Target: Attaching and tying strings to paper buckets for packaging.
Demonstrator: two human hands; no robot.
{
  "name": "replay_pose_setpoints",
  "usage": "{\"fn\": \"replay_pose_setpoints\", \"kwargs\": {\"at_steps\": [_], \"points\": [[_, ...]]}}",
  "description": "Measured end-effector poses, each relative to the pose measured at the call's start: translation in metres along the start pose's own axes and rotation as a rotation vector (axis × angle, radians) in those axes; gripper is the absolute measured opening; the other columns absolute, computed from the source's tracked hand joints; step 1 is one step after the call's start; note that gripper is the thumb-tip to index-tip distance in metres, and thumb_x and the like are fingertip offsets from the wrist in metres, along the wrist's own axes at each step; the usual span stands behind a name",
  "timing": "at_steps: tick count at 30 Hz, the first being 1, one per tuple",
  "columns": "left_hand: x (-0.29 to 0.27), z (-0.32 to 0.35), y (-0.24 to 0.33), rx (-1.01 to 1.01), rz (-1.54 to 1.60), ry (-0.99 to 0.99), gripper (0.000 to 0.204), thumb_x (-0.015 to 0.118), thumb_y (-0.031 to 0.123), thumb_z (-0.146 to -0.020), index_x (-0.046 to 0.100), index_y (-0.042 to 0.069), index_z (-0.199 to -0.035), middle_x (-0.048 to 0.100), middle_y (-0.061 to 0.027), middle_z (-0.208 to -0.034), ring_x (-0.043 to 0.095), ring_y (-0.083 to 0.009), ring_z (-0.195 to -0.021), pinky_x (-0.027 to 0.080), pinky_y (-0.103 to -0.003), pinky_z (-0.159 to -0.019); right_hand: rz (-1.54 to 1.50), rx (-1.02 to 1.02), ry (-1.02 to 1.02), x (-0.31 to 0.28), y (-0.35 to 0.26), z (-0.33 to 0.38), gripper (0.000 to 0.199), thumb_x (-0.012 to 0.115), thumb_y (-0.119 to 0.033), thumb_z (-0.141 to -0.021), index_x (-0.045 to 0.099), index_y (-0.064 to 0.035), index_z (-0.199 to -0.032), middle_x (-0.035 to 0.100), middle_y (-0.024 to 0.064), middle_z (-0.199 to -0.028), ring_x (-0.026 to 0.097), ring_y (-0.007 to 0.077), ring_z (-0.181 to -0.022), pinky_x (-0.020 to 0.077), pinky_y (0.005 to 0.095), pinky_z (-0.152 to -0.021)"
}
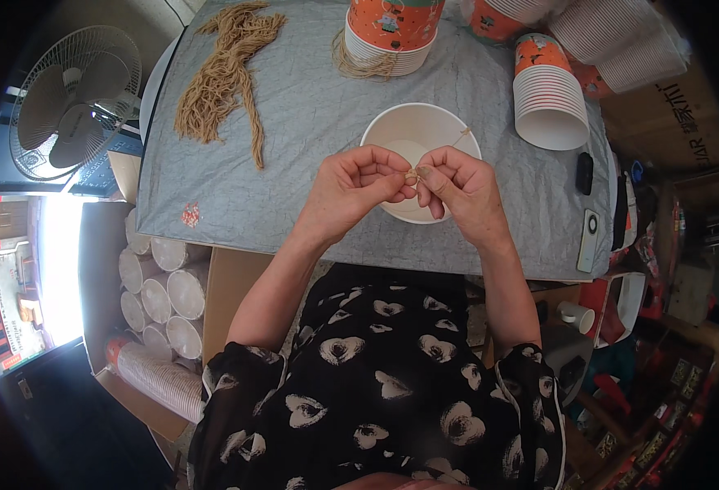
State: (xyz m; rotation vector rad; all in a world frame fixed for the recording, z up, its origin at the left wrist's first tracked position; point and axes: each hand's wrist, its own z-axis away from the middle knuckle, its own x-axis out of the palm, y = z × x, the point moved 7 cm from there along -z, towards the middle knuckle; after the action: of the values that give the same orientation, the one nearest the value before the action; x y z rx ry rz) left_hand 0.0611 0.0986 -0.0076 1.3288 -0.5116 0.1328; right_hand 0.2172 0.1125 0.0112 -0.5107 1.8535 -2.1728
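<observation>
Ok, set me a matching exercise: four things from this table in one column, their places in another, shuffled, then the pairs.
Things:
1. white paper bowl
2. loose twine bundle
3. tilted stack of cups
4. dark remote

Places:
A. far left of the grey cloth
B. under both hands
C. right edge, beside the cup stack
D. far right, mouth facing the person

Pairs: 1-B, 2-A, 3-D, 4-C
</observation>
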Motion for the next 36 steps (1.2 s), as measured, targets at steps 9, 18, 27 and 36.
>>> {"fn": "replay_pose_setpoints", "kwargs": {"at_steps": [9, 18, 27, 36], "points": [[0.001, -0.001, -0.002, 0.018, -0.048, -0.005, 0.02, 0.071, -0.001, -0.091, 0.065, -0.003, -0.111, 0.072, -0.0092, -0.099, 0.072, -0.0131, -0.091, 0.061, -0.025, -0.082, 0.021, 0.01, 0.011, 0.002, -0.001, 0.001, 0.011, 0.058, -0.009, -0.102, 0.061, 0.0001, -0.098, 0.065, 0.0027, -0.075, 0.054, 0.004, -0.059, 0.042, 0.0176, -0.052], [0.0, 0.0, 0.002, 0.051, -0.023, 0.008, 0.014, 0.073, 0.0, -0.09, 0.065, 0.001, -0.101, 0.073, -0.0051, -0.091, 0.07, -0.0091, -0.084, 0.057, -0.022, -0.076, 0.002, 0.037, -0.007, 0.003, 0.0, 0.0, 0.008, 0.058, -0.006, -0.1, 0.061, 0.0009, -0.1, 0.066, 0.0042, -0.077, 0.055, 0.0042, -0.06, 0.042, 0.018, -0.052], [0.002, 0.001, 0.008, 0.069, -0.14, 0.022, 0.02, 0.075, 0.002, -0.088, 0.063, 0.0, -0.103, 0.072, -0.0045, -0.088, 0.069, -0.0071, -0.08, 0.056, -0.021, -0.074, 0.08, 0.026, -0.069, 0.005, -0.008, 0.0, 0.008, 0.059, -0.003, -0.098, 0.062, 0.0023, -0.103, 0.066, 0.0038, -0.079, 0.056, 0.0044, -0.063, 0.0441, 0.0188, -0.054], [0.002, 0.003, 0.009, 0.095, -0.195, 0.057, 0.023, 0.075, 0.001, -0.087, 0.06, 0.0, -0.105, 0.072, -0.0044, -0.087, 0.069, -0.0073, -0.08, 0.056, -0.021, -0.073, 0.183, -0.002, -0.039, 0.008, -0.012, 0.002, 0.005, 0.06, -0.003, -0.097, 0.061, 0.0013, -0.1, 0.066, 0.0027, -0.08, 0.06, 0.005, -0.069, 0.0466, 0.0201, -0.056]]}}
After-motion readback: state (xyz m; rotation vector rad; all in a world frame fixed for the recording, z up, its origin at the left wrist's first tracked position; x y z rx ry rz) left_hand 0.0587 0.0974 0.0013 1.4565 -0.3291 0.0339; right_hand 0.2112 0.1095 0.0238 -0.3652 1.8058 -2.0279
